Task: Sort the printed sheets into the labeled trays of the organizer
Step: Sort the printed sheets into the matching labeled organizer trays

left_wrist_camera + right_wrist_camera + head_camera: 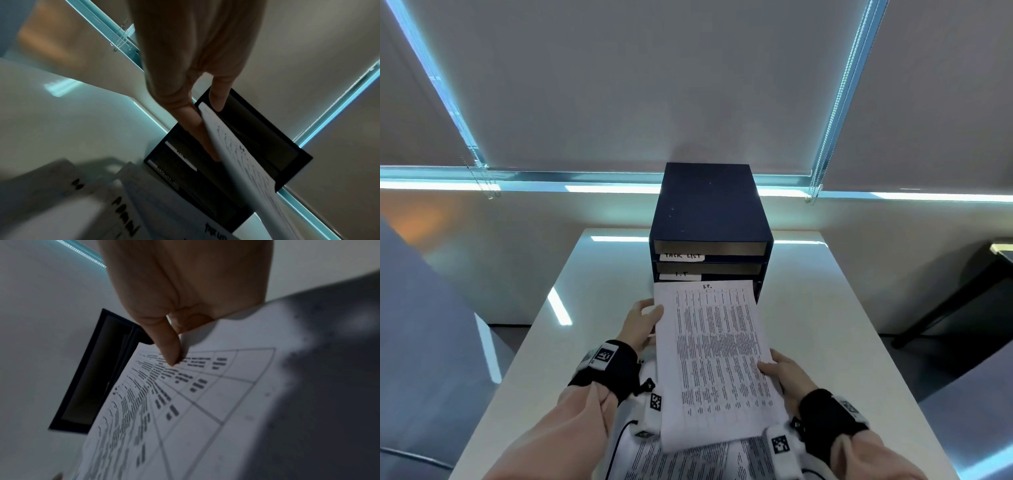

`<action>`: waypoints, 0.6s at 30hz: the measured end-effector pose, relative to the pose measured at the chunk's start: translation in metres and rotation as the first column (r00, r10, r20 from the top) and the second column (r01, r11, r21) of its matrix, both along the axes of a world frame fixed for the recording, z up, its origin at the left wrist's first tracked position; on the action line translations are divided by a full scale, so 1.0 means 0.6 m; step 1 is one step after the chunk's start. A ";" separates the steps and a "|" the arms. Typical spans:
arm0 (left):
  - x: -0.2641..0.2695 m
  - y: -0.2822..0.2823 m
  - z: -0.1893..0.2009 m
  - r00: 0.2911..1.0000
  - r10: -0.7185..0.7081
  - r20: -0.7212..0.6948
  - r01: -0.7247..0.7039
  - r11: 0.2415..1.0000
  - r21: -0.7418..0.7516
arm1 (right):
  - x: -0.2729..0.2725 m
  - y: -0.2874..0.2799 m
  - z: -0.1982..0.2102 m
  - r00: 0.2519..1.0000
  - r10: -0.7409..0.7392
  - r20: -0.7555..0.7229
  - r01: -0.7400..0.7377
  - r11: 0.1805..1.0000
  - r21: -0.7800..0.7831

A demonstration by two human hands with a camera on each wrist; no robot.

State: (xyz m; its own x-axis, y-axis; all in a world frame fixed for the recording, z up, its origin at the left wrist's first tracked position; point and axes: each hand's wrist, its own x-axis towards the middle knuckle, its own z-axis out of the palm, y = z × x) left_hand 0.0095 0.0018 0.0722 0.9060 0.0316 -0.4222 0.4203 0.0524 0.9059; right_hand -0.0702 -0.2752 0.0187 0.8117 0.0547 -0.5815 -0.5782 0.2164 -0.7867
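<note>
A printed sheet [714, 359] with a table of small dark words is held up in the air just in front of the organizer [709, 219]. Its far edge covers the lower trays of the organizer, and a short handwritten mark sits at the top of the page, too small to read. The left hand [642, 323] pinches the sheet's left edge, with the thumb on top and the fingers [205, 141] under the paper. The right hand [782, 377] pinches the sheet's right edge nearer to the person, with the thumb pressed on the printed side. The organizer is a dark blue box that stands at the far end of the white desk [825, 308]. Its top tray has a white label [682, 256] that reads "TASK LIST". The tray under it has a label [680, 275] that looks like "I.T". More printed sheets [688, 460] lie flat on the desk in front of the organizer, close to the person. Both wrists wear black bands with small white square-patterned tags. Behind the organizer hang grey window blinds [654, 85].
</note>
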 end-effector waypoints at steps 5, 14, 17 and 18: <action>-0.015 -0.010 -0.021 0.994 -0.086 -0.074 0.085 0.996 -0.023 | 0.105 -0.008 0.043 0.999 -0.033 0.017 0.035 0.992 -0.124; 0.018 -0.045 -0.054 0.991 -0.128 -0.045 0.120 0.980 -0.160 | 0.240 0.013 0.088 0.976 -0.121 0.181 0.138 0.986 -0.088; 0.044 -0.057 -0.073 0.999 -0.009 -0.037 0.003 0.985 -0.174 | 0.203 0.000 0.079 0.995 -0.042 0.095 0.055 0.989 -0.135; 0.052 -0.063 -0.075 0.999 0.025 -0.040 -0.032 0.981 -0.192 | 0.197 -0.008 0.069 0.998 -0.027 0.054 0.034 0.992 -0.123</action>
